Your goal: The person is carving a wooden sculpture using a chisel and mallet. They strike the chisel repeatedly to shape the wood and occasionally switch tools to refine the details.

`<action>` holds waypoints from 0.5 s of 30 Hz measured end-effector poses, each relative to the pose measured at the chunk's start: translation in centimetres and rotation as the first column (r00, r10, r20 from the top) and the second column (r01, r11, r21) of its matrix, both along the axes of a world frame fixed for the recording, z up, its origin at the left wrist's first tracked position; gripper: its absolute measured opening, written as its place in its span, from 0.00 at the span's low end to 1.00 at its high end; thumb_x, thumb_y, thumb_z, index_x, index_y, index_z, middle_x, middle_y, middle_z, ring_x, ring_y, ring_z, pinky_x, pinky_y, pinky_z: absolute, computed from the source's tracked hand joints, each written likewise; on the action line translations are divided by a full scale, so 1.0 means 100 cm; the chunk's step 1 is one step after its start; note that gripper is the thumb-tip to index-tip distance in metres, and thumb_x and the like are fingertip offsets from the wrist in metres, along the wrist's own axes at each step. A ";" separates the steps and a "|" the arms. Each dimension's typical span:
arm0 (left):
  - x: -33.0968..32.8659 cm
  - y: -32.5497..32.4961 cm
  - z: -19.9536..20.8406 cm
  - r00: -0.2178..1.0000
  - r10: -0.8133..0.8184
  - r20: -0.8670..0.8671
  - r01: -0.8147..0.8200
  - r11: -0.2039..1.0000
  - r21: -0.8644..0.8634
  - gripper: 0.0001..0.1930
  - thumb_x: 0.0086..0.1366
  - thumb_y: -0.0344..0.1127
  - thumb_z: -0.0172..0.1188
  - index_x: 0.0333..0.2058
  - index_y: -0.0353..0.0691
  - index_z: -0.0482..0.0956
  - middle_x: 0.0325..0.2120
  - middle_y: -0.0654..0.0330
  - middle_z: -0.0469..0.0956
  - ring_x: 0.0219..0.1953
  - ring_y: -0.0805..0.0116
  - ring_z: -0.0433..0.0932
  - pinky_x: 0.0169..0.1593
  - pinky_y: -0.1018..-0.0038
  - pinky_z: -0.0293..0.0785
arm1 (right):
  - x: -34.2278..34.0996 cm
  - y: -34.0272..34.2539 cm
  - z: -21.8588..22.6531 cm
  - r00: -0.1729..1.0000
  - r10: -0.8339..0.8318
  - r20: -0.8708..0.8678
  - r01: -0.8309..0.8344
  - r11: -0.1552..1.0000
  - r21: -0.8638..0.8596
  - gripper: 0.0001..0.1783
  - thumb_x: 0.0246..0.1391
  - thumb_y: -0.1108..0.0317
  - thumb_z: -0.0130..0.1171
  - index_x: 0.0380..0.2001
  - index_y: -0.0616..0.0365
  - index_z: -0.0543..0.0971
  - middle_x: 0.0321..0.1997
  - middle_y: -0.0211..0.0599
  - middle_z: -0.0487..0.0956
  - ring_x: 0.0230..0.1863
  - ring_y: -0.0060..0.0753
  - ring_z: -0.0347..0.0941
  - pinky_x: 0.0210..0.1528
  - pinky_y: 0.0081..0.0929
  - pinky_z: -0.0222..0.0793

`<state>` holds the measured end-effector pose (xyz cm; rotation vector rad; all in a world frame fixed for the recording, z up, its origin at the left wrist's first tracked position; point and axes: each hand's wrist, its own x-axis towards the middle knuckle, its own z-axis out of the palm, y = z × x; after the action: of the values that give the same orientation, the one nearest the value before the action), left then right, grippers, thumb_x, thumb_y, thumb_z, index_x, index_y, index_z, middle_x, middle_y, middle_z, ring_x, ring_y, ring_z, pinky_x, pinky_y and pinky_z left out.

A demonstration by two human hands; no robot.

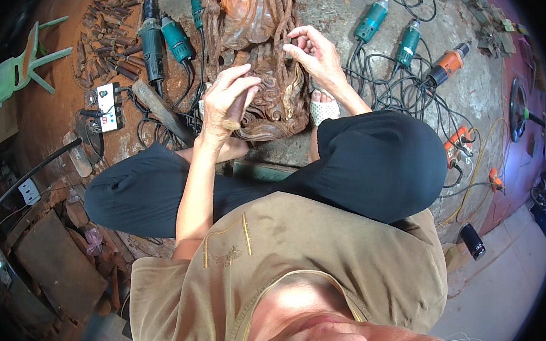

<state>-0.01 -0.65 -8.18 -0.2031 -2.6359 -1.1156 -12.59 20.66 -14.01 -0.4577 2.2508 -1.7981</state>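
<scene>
A dark brown wood carving (pixel 274 100) with swirling relief stands in front of me between my legs, its upper part running out at the top edge. My left hand (pixel 227 97) is over its left side, fingers closed around the wooden handle of a chisel (pixel 236 111). The butt of the handle points back toward me; the blade is hidden. At the carving's right edge is my right hand (pixel 317 56), its thumb and curled fingers apart, with nothing visible in them. The fingertips are close to the wood; I cannot tell whether they touch.
Many wooden-handled chisels (pixel 109 39) lie heaped at the far left. Green power grinders (pixel 175 39) and an orange grinder (pixel 448 64) lie on both sides among tangled black cords (pixel 400 92). A white power strip (pixel 109 107), a wooden mallet (pixel 162 111) and a green chair (pixel 25 67) are leftward.
</scene>
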 end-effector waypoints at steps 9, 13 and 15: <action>0.002 0.005 0.002 1.000 0.028 -0.001 -0.028 0.993 0.119 0.14 0.56 0.23 0.72 0.41 0.40 0.85 0.47 0.51 0.82 0.51 0.55 0.81 0.55 0.67 0.77 | -0.001 0.000 -0.005 0.999 -0.003 -0.034 0.003 1.000 -0.009 0.17 0.56 0.60 0.71 0.46 0.53 0.80 0.29 0.23 0.70 0.28 0.18 0.65 0.33 0.22 0.67; -0.005 -0.011 0.014 0.985 0.161 0.067 -0.173 0.939 0.298 0.13 0.56 0.23 0.72 0.41 0.33 0.85 0.46 0.52 0.83 0.49 0.63 0.82 0.53 0.71 0.77 | -0.002 0.001 0.000 1.000 0.007 -0.030 -0.007 1.000 0.015 0.17 0.56 0.60 0.71 0.45 0.53 0.80 0.29 0.23 0.70 0.28 0.18 0.65 0.33 0.22 0.66; -0.002 -0.013 0.019 0.993 0.116 0.036 -0.122 0.960 0.253 0.13 0.56 0.24 0.72 0.41 0.34 0.85 0.46 0.51 0.83 0.49 0.61 0.82 0.53 0.70 0.77 | -0.002 0.001 0.002 1.000 0.009 -0.027 -0.008 0.999 0.037 0.16 0.56 0.60 0.72 0.44 0.53 0.81 0.29 0.23 0.70 0.28 0.18 0.65 0.33 0.22 0.66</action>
<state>-0.25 -1.91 -6.25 0.0195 -2.4525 -1.4046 -12.76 20.80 -13.85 -0.4872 2.2929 -1.7533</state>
